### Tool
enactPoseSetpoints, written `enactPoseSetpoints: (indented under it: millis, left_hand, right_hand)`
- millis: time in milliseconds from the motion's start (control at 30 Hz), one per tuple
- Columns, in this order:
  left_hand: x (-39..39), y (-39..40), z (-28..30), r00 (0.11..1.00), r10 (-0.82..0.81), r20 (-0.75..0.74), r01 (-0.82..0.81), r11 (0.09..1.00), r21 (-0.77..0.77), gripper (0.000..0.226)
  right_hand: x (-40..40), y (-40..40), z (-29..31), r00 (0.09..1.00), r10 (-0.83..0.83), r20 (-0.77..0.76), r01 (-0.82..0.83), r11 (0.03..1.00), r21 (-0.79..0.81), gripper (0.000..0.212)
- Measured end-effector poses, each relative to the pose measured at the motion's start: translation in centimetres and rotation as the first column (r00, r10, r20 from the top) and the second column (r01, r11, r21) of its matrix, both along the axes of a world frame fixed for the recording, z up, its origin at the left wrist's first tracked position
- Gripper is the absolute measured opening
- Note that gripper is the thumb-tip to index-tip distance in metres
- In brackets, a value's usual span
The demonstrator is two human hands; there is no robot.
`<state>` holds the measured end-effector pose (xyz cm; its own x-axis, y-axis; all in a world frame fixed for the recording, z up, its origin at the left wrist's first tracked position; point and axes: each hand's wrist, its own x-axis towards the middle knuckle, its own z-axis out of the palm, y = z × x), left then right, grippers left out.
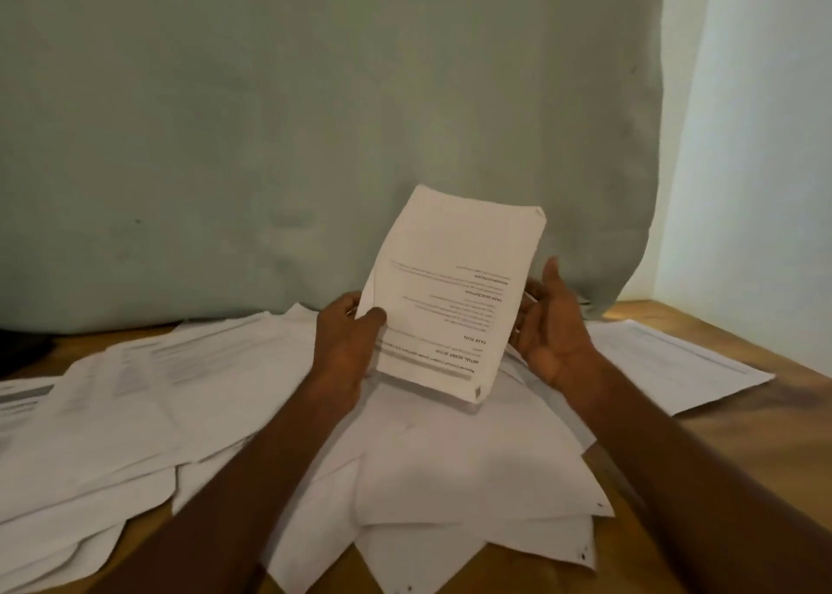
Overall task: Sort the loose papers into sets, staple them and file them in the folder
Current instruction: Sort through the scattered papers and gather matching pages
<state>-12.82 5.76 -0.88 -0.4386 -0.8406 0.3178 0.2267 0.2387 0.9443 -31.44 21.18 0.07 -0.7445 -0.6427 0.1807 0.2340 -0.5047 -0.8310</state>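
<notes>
Nearest the camera, stapled sets are fanned over one another on the wooden table; dark marks, presumably staples, are seen at their corners. Loose sheets are spread to the left, and a single sheet lies apart to the right.

Above the fanned sets, a held stack of printed pages is raised clear of the table and tilted, with its text upside down to the camera. A small dark mark is seen at its near right corner; whether it is a staple cannot be told.

The stack is judged light, thin and floppy, and slippery sheet on sheet. It is best held by opposite long edges so that the pages stay aligned, with light pressure to prevent creasing.

The left hand grips the left edge, with the thumb pressed on the printed face and the fingers curled behind. The right hand is held with fingers straight, palm turned inward, and touches the right edge of the stack. Both forearms are extended forward from the bottom of the view.

Behind, a pale green cloth hangs against the wall. No folder or stapler is visible.
</notes>
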Motion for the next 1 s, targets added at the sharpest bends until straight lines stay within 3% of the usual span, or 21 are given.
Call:
enactPoseSetpoints:
  millis: [67, 133, 200, 367, 533, 633, 700, 733, 833, 900, 933, 1000]
  left_hand:
    - [0.3, -0.3, 0.1, 0.987, -0.128, 0.095, 0.125, 0.991, 0.039, 0.018]
    - [0.6, -0.5, 0.4, 0.966, -0.226, 0.126, 0.219, 0.973, 0.067, 0.019]
    - [0.9, -0.7, 0.7, 0.965, -0.258, 0.051, 0.252, 0.962, 0.105, 0.020]
    - [1.9, -1.6, 0.6, 0.920, -0.273, -0.281, 0.354, 0.886, 0.300, 0.018]
    - [2.0, -2.0, 0.6, 0.922, -0.232, -0.311, 0.322, 0.904, 0.280, 0.016]
    - [2.5, -2.7, 0.7, 0.929, -0.215, -0.301, 0.297, 0.920, 0.257, 0.019]
    - [2.9, -2.9, 0.8, 0.932, -0.229, -0.281, 0.301, 0.922, 0.245, 0.022]
    - [3.0, -3.0, 0.9, 0.932, -0.240, -0.272, 0.307, 0.921, 0.241, 0.023]
    - [3.5, -3.0, 1.1, 0.931, -0.286, -0.228, 0.337, 0.913, 0.230, 0.029]
    - [3.9, -3.0, 1.2, 0.931, -0.327, -0.165, 0.358, 0.904, 0.231, 0.031]
    - [4.1, -2.9, 1.3, 0.925, -0.352, -0.145, 0.378, 0.891, 0.250, 0.032]
    - [4.4, -2.8, 1.5, 0.908, -0.401, -0.117, 0.418, 0.859, 0.296, 0.036]
  right_hand:
    - [-0.5, 1.2, 0.0, 1.000, 0.029, 0.002, -0.029, 1.000, 0.004, 0.064]
    - [-0.7, 2.1, -0.2, 0.999, 0.037, -0.013, -0.037, 0.999, 0.034, 0.056]
    - [-0.9, 2.1, -0.4, 1.000, -0.007, 0.007, 0.006, 0.998, 0.055, 0.051]
    - [-0.9, 0.9, -1.0, 0.983, -0.020, 0.184, 0.037, 0.995, -0.093, 0.047]
    - [-0.6, 0.4, -1.4, 0.989, -0.025, 0.144, 0.028, 0.999, -0.021, 0.045]
    - [-0.6, 0.3, -1.0, 0.963, -0.251, 0.101, 0.248, 0.968, 0.039, 0.047]
    - [-0.8, 0.5, -0.7, 0.855, -0.509, -0.106, 0.519, 0.844, 0.134, 0.062]
    - [-0.7, 0.8, -0.5, 0.744, -0.609, -0.274, 0.657, 0.742, 0.135, 0.068]
    - [-0.6, 1.8, 0.1, 0.289, -0.642, -0.710, 0.850, 0.513, -0.118, 0.067]
    - [-0.6, 2.3, 0.5, 0.029, -0.540, -0.841, 0.831, 0.481, -0.280, 0.056]
    - [-0.4, 2.2, 0.7, -0.045, -0.472, -0.880, 0.810, 0.498, -0.309, 0.050]
    - [0.5, 1.9, 0.7, -0.066, -0.328, -0.942, 0.780, 0.572, -0.254, 0.044]
